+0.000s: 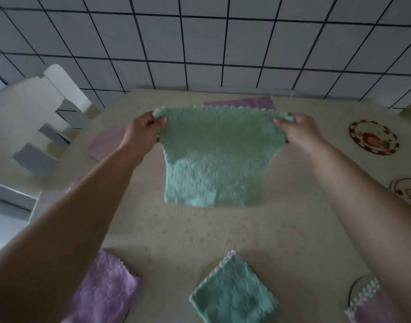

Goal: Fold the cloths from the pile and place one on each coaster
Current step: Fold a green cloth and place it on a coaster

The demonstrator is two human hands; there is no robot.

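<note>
A green cloth [213, 157] with a white scalloped edge hangs spread above the table. My left hand [141, 131] pinches its top left corner and my right hand [300, 131] pinches its top right corner. Near the front edge lie a folded purple cloth [106, 290], a folded green cloth [232, 292] over a round coaster [208, 271], and a third folded cloth [365, 299] over another coaster [356, 287]. Two bare picture coasters sit at the right, one [373, 137] far and one [407, 192] nearer. Purple cloths lie at the back [246, 102] and the left [104, 142].
The table [223, 229] has a cream flowered covering. A white chair [44, 113] stands at the left beside the table. Behind the table rises a white tiled wall [200, 43] with dark grout.
</note>
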